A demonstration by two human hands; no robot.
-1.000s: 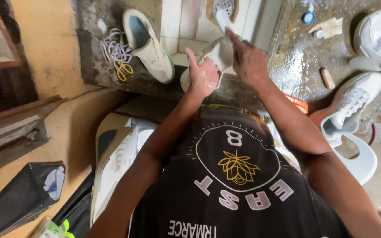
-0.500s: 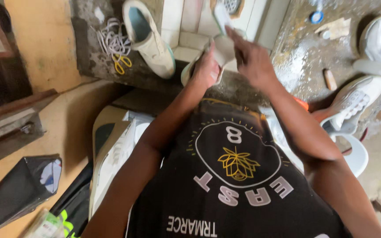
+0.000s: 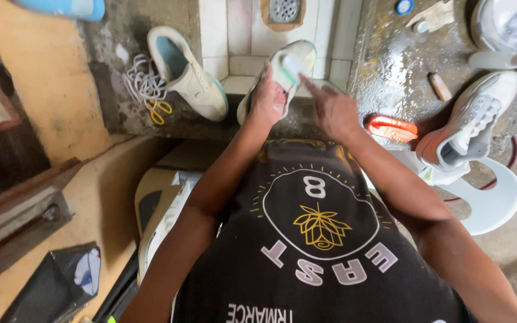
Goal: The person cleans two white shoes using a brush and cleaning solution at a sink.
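My left hand (image 3: 267, 100) grips a cream sneaker (image 3: 279, 75) by its side and holds it over the edge of a tiled drain basin (image 3: 237, 36), pale green sole facing up. My right hand (image 3: 330, 110) is just right of the shoe, fingers stretched toward it. They press a small white brush-like piece (image 3: 292, 63) onto the sole; how the fingers hold it is partly hidden.
A matching cream sneaker (image 3: 186, 75) lies left, beside white laces (image 3: 137, 75) and yellow scissors (image 3: 160, 109). On the wet floor to the right are an orange brush (image 3: 392, 127), a white sneaker (image 3: 471, 125), a white bottle (image 3: 501, 59) and a white plastic stool (image 3: 489, 203).
My right hand came down from above the shoe and brought the white piece onto the sole. My left hand closed around the sneaker and lowered it slightly. The view shifted.
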